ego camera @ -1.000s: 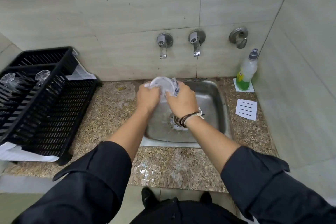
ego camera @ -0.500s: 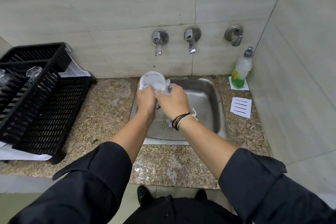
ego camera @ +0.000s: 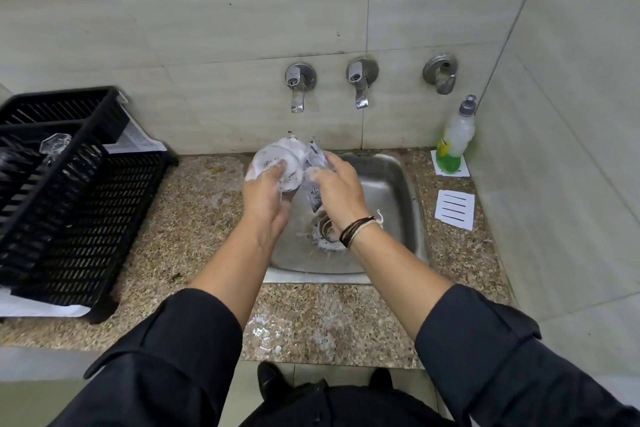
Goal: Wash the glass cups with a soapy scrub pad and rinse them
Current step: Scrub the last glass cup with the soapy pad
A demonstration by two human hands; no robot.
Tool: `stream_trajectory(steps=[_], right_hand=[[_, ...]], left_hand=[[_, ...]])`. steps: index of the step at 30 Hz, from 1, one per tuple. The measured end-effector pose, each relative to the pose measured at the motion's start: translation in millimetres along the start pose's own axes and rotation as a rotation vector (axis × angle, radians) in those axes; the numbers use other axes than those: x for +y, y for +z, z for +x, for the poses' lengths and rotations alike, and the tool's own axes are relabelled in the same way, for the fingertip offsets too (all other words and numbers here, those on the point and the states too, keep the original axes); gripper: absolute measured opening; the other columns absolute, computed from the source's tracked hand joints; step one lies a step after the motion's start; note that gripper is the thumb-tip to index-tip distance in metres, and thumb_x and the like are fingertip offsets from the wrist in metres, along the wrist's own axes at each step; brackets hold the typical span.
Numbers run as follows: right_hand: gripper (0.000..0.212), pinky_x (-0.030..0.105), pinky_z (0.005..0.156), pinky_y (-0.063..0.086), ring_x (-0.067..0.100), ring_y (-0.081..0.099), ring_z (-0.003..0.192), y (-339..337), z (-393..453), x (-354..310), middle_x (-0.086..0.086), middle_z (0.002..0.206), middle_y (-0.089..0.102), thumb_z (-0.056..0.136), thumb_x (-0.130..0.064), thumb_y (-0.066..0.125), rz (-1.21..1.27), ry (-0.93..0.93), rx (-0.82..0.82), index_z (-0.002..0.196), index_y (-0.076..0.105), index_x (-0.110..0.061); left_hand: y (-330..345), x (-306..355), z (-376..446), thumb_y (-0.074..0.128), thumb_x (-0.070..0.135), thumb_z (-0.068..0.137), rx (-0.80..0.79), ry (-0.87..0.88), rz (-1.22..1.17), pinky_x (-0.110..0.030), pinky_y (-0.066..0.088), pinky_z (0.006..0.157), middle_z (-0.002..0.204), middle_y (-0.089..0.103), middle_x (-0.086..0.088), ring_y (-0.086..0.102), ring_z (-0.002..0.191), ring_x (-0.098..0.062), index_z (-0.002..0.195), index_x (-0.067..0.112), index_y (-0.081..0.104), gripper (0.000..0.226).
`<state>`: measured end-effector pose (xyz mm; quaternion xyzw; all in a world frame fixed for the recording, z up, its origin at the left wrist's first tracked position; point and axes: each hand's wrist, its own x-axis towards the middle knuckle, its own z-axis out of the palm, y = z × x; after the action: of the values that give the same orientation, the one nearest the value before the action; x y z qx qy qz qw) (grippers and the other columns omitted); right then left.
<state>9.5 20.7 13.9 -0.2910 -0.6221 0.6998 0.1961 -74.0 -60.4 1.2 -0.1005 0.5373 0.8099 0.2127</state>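
Over the steel sink (ego camera: 391, 184), my left hand (ego camera: 265, 199) grips a foam-covered glass cup (ego camera: 277, 158), its mouth tilted away from me. My right hand (ego camera: 337, 192) holds a soapy dark scrub pad (ego camera: 313, 166) pressed against the cup's right side. Foam coats my fingers. Two more glass cups (ego camera: 55, 144) stand upside down in the black dish rack (ego camera: 79, 204) at the left, partly hidden by its bars.
Two taps (ego camera: 297, 87) and a third valve (ego camera: 440, 73) stick out of the tiled wall above the sink. A green dish-soap bottle (ego camera: 454, 139) stands at the sink's right corner, beside a white slotted soap tray (ego camera: 454, 210). Granite counter (ego camera: 194, 218) surrounds the sink.
My hands and the cup stay over the sink's back left. The pad has shifted along the cup's right side, and the cup has turned a little in my left hand.
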Motion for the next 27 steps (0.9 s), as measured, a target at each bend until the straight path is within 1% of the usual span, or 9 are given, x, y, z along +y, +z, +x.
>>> stream_trajectory(steps=[2, 5, 7, 9, 12, 14, 18, 22, 27], right_hand=[[0.031, 0.040, 0.079, 0.052, 0.024, 0.064, 0.078, -2, 5, 1, 0.008, 0.086, 0.072, 0.070, -0.023, 0.054, 0.009, -0.004, 0.012, 0.093, 0.074, -0.018], [0.037, 0.034, 0.097, 0.052, 0.016, 0.066, 0.101, -10, 15, -9, -0.004, 0.108, 0.072, 0.081, -0.012, 0.057, -0.229, -0.105, 0.064, 0.112, 0.074, -0.022], [0.043, 0.027, 0.095, 0.051, 0.012, 0.066, 0.103, -11, 20, -17, -0.005, 0.112, 0.072, 0.081, -0.002, 0.058, -0.334, -0.173, 0.049, 0.119, 0.070, -0.018], [0.042, 0.025, 0.091, 0.051, 0.014, 0.067, 0.103, -13, 18, -23, -0.003, 0.111, 0.074, 0.079, -0.001, 0.060, -0.397, -0.239, -0.019, 0.117, 0.072, -0.017], [0.043, 0.024, 0.092, 0.048, 0.016, 0.066, 0.106, -17, 13, -22, 0.002, 0.114, 0.074, 0.076, -0.013, 0.060, -0.462, -0.269, -0.138, 0.117, 0.074, -0.013], [0.045, 0.025, 0.087, 0.049, 0.015, 0.066, 0.098, -18, 13, -26, 0.005, 0.107, 0.075, 0.073, -0.022, 0.056, -0.481, -0.288, -0.132, 0.113, 0.076, -0.013], [0.033, 0.035, 0.090, 0.047, 0.029, 0.063, 0.098, -11, 13, -28, 0.016, 0.101, 0.068, 0.080, 0.002, 0.061, -0.484, -0.442, -0.093, 0.108, 0.076, -0.005], [0.039, 0.029, 0.090, 0.047, 0.028, 0.063, 0.103, -18, 23, -24, 0.013, 0.108, 0.066, 0.083, 0.001, 0.061, -0.519, -0.366, -0.077, 0.118, 0.073, -0.009], [0.030, 0.036, 0.086, 0.051, 0.028, 0.063, 0.093, -32, 26, -20, 0.015, 0.101, 0.066, 0.082, 0.000, 0.064, -0.549, -0.361, -0.093, 0.107, 0.077, -0.010]], left_hand=[[-6, 3, 3, 0.056, -0.005, 0.097, -0.028, -0.055, -0.040, -0.059, 0.055, 0.095, 0.125, 0.066, -0.028, 0.067, 0.114, -0.043, 0.119, 0.002, 0.060, 0.024], [-14, 0, 4, 0.050, -0.010, 0.098, -0.101, -0.137, -0.116, -0.049, 0.063, 0.081, 0.126, 0.065, -0.027, 0.068, 0.112, -0.044, 0.118, 0.001, 0.059, 0.024], [-16, -1, 4, 0.051, -0.012, 0.095, -0.152, -0.150, -0.071, -0.034, 0.063, 0.065, 0.115, 0.071, -0.020, 0.074, 0.096, -0.034, 0.115, 0.005, 0.063, 0.029], [-18, 4, 7, 0.058, -0.006, 0.094, -0.226, -0.135, -0.080, -0.021, 0.051, 0.049, 0.099, 0.072, -0.013, 0.072, 0.073, -0.021, 0.106, 0.012, 0.066, 0.023], [-25, 8, 17, 0.052, -0.001, 0.097, -0.342, -0.122, -0.176, -0.015, 0.035, 0.032, 0.089, 0.059, -0.009, 0.060, 0.059, -0.012, 0.096, 0.015, 0.062, 0.018], [-25, 8, 20, 0.048, -0.001, 0.100, -0.412, -0.124, -0.137, -0.015, 0.032, 0.030, 0.087, 0.059, -0.010, 0.056, 0.059, -0.012, 0.098, 0.013, 0.060, 0.018], [-24, 16, 24, 0.050, 0.001, 0.099, -0.482, -0.133, -0.153, -0.014, 0.031, 0.028, 0.085, 0.062, -0.008, 0.057, 0.059, -0.010, 0.100, 0.011, 0.059, 0.014], [-18, 13, 22, 0.046, -0.004, 0.099, -0.485, -0.134, -0.064, -0.015, 0.028, 0.027, 0.082, 0.061, -0.010, 0.052, 0.057, -0.010, 0.099, 0.010, 0.058, 0.018], [-10, 4, 24, 0.043, -0.007, 0.099, -0.419, -0.153, -0.040, -0.015, 0.025, 0.026, 0.080, 0.061, -0.011, 0.054, 0.052, -0.011, 0.098, 0.009, 0.057, 0.021]])
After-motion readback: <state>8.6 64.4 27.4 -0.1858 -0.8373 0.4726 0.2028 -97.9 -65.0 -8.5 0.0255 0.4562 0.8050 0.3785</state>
